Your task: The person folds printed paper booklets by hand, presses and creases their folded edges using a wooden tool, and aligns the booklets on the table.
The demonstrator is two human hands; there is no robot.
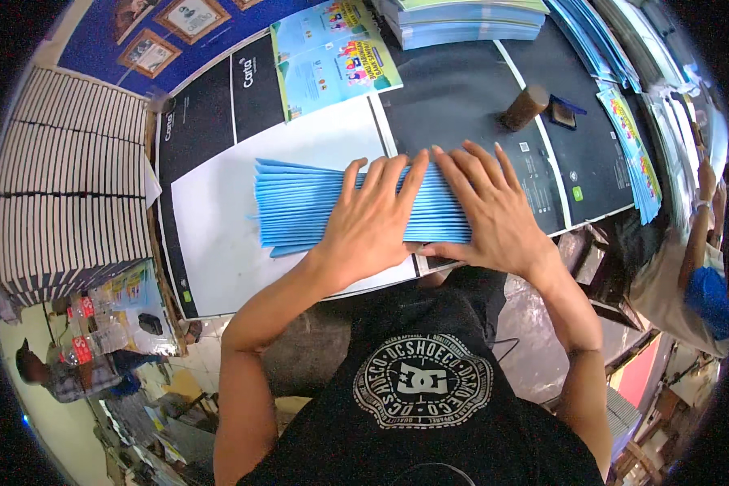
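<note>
The blue stack (293, 204) has room leftward; a brown cylinder (524, 108) obstructs rear right.

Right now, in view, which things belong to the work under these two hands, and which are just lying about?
Seem to belong:
stack of blue folded sheets, both hands laid across it
left hand
right hand
white surface beneath the stack

Seem to be lying about, untouched:
brown cylinder
small dark case
piled books at left

The papers (291, 202) lie on the table (218, 251), right of the book stacks (73, 235) and before the booklet pile (469, 31).
</note>
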